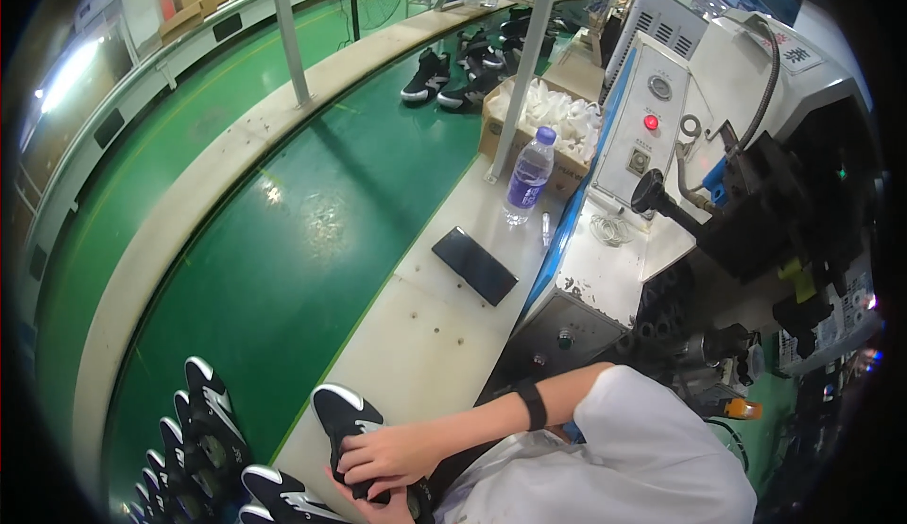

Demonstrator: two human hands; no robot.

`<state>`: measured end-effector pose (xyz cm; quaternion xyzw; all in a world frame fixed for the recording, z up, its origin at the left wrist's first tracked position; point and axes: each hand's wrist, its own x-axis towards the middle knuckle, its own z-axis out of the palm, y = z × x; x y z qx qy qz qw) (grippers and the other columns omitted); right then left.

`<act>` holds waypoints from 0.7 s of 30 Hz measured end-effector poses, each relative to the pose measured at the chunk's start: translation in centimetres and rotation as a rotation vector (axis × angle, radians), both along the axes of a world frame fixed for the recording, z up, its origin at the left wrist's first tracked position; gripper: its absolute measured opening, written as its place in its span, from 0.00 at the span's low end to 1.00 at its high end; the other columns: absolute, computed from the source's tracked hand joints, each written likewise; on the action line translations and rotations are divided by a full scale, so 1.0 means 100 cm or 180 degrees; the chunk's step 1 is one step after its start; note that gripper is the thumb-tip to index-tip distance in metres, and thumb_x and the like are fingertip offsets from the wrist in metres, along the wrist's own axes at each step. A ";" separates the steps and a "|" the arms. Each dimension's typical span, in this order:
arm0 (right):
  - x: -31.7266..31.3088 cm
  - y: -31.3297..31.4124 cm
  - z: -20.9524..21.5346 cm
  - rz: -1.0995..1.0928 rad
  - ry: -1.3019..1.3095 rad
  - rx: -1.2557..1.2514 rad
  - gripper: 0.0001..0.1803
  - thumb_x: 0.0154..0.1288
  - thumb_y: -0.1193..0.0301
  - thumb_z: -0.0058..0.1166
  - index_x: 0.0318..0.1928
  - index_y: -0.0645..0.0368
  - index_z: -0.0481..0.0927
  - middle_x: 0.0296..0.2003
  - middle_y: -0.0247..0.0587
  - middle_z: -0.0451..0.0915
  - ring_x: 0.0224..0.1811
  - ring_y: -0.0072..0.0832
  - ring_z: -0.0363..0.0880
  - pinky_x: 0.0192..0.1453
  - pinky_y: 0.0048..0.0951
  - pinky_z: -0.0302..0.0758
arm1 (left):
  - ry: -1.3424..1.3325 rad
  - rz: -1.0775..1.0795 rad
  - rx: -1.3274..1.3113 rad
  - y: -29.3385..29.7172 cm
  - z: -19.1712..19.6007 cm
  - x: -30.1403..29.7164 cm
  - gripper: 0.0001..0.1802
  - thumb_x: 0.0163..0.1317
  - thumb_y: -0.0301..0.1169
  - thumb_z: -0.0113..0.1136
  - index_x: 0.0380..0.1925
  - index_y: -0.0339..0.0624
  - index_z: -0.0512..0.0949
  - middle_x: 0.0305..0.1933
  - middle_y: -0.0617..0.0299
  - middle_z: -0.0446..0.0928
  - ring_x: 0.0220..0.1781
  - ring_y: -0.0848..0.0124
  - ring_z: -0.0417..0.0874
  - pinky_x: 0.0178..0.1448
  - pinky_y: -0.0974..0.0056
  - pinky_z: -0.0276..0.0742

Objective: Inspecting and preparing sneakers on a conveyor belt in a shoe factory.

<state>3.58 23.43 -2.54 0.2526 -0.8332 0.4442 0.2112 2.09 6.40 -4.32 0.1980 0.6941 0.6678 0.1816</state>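
Apparently mid-work, gripping a black-and-white sneaker (342, 414) with left hand (391, 509) and right hand (392, 453) at the counter's (402, 349) near end; past its left edge, other sneakers (210, 412), done or pending unclear.

I'm getting black-and-white sneakers (345, 411) on my feed, plus a green conveyor belt (312, 288) edged in yellowish green. The water bottle (527, 182) rocks a purple cap (545, 135), the smartphone (474, 266) and wristband (533, 406) are both black, the push button (651, 122) is bright red, and the sleeve (652, 448) looks off-white.
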 end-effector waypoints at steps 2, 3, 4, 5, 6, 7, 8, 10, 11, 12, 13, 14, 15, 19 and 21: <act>-0.014 0.002 -0.007 0.0395 -0.0208 0.0112 0.17 0.62 0.66 0.62 0.46 0.62 0.74 0.47 0.48 0.73 0.49 0.44 0.69 0.54 0.42 0.70 | -0.0054 -0.0030 -0.0099 0.001 0.001 -0.001 0.49 0.48 0.16 0.64 0.72 0.37 0.56 0.68 0.47 0.66 0.68 0.56 0.71 0.72 0.54 0.65; -0.017 -0.001 -0.011 0.0813 -0.0440 0.0210 0.19 0.63 0.66 0.61 0.50 0.62 0.74 0.51 0.50 0.73 0.50 0.46 0.69 0.55 0.43 0.70 | -0.0088 -0.0045 -0.0143 0.002 0.003 -0.002 0.47 0.49 0.16 0.63 0.72 0.37 0.56 0.68 0.47 0.66 0.68 0.56 0.71 0.71 0.54 0.66; -0.019 -0.012 -0.013 0.0468 -0.0186 -0.0544 0.12 0.60 0.67 0.60 0.34 0.63 0.75 0.33 0.43 0.73 0.42 0.44 0.70 0.48 0.41 0.70 | -0.0118 -0.0050 -0.0202 0.002 0.004 -0.003 0.46 0.51 0.17 0.63 0.72 0.37 0.56 0.68 0.47 0.66 0.68 0.56 0.71 0.71 0.55 0.66; -0.014 -0.024 -0.015 0.0447 -0.0177 -0.0537 0.12 0.60 0.67 0.60 0.34 0.63 0.75 0.33 0.43 0.73 0.42 0.44 0.70 0.48 0.41 0.70 | -0.0149 -0.0061 -0.0262 0.002 0.004 -0.003 0.44 0.52 0.17 0.62 0.72 0.36 0.57 0.69 0.47 0.66 0.68 0.56 0.71 0.70 0.55 0.66; -0.007 -0.035 -0.012 -0.0092 -0.0435 -0.0779 0.12 0.61 0.67 0.60 0.34 0.63 0.75 0.33 0.44 0.72 0.41 0.44 0.70 0.47 0.41 0.69 | -0.0170 -0.0060 -0.0308 0.002 0.005 -0.003 0.43 0.54 0.17 0.62 0.71 0.36 0.57 0.69 0.47 0.66 0.68 0.56 0.71 0.70 0.56 0.67; -0.002 -0.045 -0.011 -0.0630 -0.0685 -0.1037 0.11 0.61 0.67 0.59 0.33 0.64 0.74 0.32 0.44 0.72 0.41 0.44 0.70 0.47 0.41 0.69 | -0.0188 -0.0056 -0.0369 0.002 0.005 -0.005 0.42 0.56 0.18 0.61 0.71 0.36 0.58 0.69 0.47 0.66 0.68 0.56 0.71 0.69 0.56 0.67; 0.002 -0.050 -0.012 -0.0839 -0.0661 -0.1239 0.11 0.61 0.68 0.60 0.34 0.64 0.74 0.32 0.45 0.71 0.41 0.44 0.70 0.47 0.41 0.68 | -0.0206 -0.0057 -0.0429 0.001 0.005 -0.004 0.40 0.57 0.18 0.61 0.71 0.35 0.58 0.69 0.47 0.66 0.68 0.56 0.71 0.69 0.57 0.68; 0.013 -0.048 -0.009 -0.0784 -0.0646 -0.1454 0.10 0.61 0.69 0.60 0.34 0.63 0.75 0.31 0.44 0.71 0.42 0.44 0.70 0.48 0.41 0.68 | -0.0240 -0.0030 -0.0540 -0.001 0.006 -0.002 0.37 0.60 0.19 0.60 0.70 0.35 0.59 0.69 0.47 0.66 0.68 0.56 0.71 0.68 0.58 0.69; 0.016 -0.046 -0.009 -0.0734 -0.0654 -0.1676 0.10 0.61 0.70 0.61 0.34 0.63 0.75 0.31 0.44 0.71 0.42 0.44 0.70 0.48 0.41 0.68 | -0.0257 -0.0021 -0.0595 0.000 0.006 -0.003 0.36 0.62 0.19 0.59 0.70 0.35 0.59 0.69 0.47 0.66 0.68 0.56 0.71 0.68 0.59 0.69; 0.016 -0.035 -0.011 -0.0563 -0.0612 -0.1429 0.11 0.60 0.72 0.61 0.42 0.62 0.77 0.38 0.45 0.74 0.47 0.43 0.70 0.54 0.39 0.69 | -0.0262 -0.0028 -0.0649 0.000 0.006 -0.005 0.35 0.63 0.20 0.59 0.70 0.34 0.60 0.69 0.47 0.67 0.68 0.57 0.71 0.67 0.59 0.70; 0.020 -0.033 -0.011 -0.0579 -0.0575 -0.1420 0.11 0.60 0.72 0.61 0.42 0.62 0.77 0.38 0.45 0.74 0.47 0.43 0.70 0.54 0.39 0.69 | -0.0267 -0.0035 -0.0704 -0.001 0.006 -0.005 0.33 0.65 0.20 0.58 0.69 0.34 0.60 0.70 0.47 0.67 0.68 0.57 0.71 0.67 0.60 0.70; 0.029 -0.028 -0.010 -0.0798 -0.0442 -0.1326 0.15 0.60 0.72 0.62 0.48 0.61 0.77 0.44 0.46 0.73 0.51 0.44 0.70 0.57 0.39 0.69 | -0.0273 -0.0041 -0.0761 -0.003 0.007 -0.003 0.32 0.66 0.20 0.58 0.69 0.34 0.61 0.70 0.48 0.67 0.68 0.57 0.71 0.66 0.60 0.71; 0.038 -0.021 -0.005 -0.1032 -0.0307 -0.1210 0.20 0.60 0.72 0.62 0.53 0.60 0.76 0.50 0.48 0.72 0.55 0.44 0.70 0.61 0.39 0.69 | -0.0244 -0.0074 -0.0729 -0.006 0.010 -0.001 0.32 0.66 0.20 0.58 0.69 0.34 0.61 0.70 0.48 0.67 0.68 0.57 0.71 0.66 0.60 0.71; 0.064 -0.021 -0.016 -0.1329 -0.1135 -0.1272 0.32 0.59 0.79 0.57 0.66 0.59 0.65 0.59 0.50 0.66 0.62 0.48 0.67 0.67 0.41 0.66 | -0.0282 0.0494 -0.0474 -0.015 0.023 0.009 0.27 0.66 0.19 0.56 0.65 0.28 0.64 0.62 0.42 0.73 0.63 0.56 0.76 0.67 0.58 0.70; 0.062 -0.031 -0.022 -0.1323 -0.1170 -0.1273 0.34 0.57 0.82 0.55 0.66 0.59 0.64 0.58 0.50 0.66 0.62 0.49 0.68 0.66 0.41 0.68 | -0.0397 0.0428 -0.0761 -0.012 0.037 0.010 0.23 0.68 0.20 0.54 0.62 0.26 0.68 0.61 0.42 0.74 0.62 0.56 0.77 0.67 0.58 0.70</act>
